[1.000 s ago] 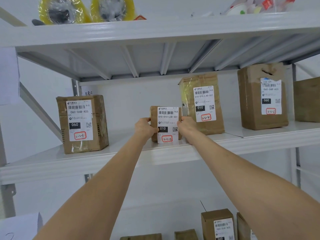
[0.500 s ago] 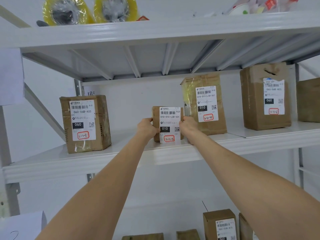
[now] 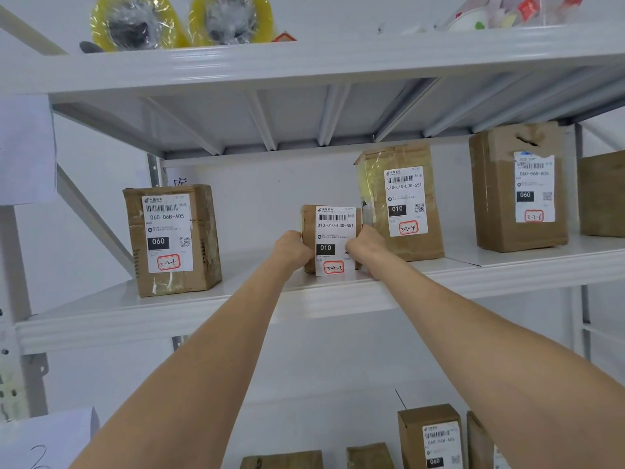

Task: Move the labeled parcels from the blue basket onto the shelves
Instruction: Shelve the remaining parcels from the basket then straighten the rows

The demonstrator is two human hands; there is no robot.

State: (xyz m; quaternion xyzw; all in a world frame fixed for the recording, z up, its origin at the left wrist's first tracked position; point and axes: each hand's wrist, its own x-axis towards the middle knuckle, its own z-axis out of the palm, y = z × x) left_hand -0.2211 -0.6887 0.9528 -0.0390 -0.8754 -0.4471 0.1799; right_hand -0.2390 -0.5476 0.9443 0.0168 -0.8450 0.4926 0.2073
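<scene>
A small brown parcel (image 3: 333, 231) with a white label reading 010 and a red-circled 3-2-3 stands upright on the white middle shelf (image 3: 236, 299). My left hand (image 3: 292, 248) grips its left side and my right hand (image 3: 365, 247) grips its right side, both arms stretched up and forward. The parcel's base rests on the shelf near the front edge, just left of a taller parcel marked 3-2-4 (image 3: 400, 201). The blue basket is out of view.
A parcel marked 3-2-1 (image 3: 170, 240) stands on the shelf at left, a 3-2-6 parcel (image 3: 517, 186) and another box (image 3: 602, 194) at right. Yellow-wrapped items (image 3: 182, 22) sit on the top shelf. More parcels (image 3: 431, 434) stand on the shelf below.
The view has shifted slightly. The small parcel stays upright on the shelf with both hands still on its sides, a touch further in towards the 3-2-4 parcel.
</scene>
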